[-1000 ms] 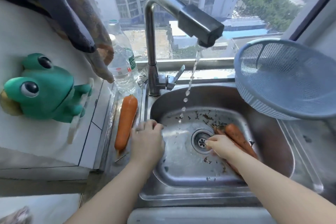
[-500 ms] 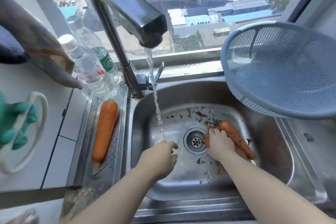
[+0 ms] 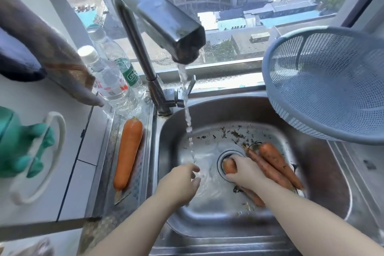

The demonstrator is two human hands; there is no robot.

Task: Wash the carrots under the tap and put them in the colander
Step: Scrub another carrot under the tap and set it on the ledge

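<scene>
Water runs from the steel tap (image 3: 166, 33) into the sink (image 3: 324, 174). My right hand (image 3: 244, 169) grips a dirty carrot (image 3: 229, 166) over the drain. Two more dirty carrots (image 3: 278, 162) lie just right of that hand on the sink floor. My left hand (image 3: 179, 183) hovers loosely curled where the stream lands and holds nothing. A clean-looking carrot (image 3: 128, 151) lies on the ledge left of the sink. The blue colander (image 3: 330, 83) sits tilted at the sink's back right corner, with nothing visible inside.
Two plastic water bottles (image 3: 110, 81) stand behind the ledge carrot, next to the tap base. A green frog toy (image 3: 18, 147) and hanging cloths (image 3: 47, 54) are at the left wall. Dirt flecks litter the sink floor. A window runs behind the tap.
My left hand left the sink's left rim and moved into the basin under the stream. My right hand has curled round a carrot over the drain. The camera leaned in closer.
</scene>
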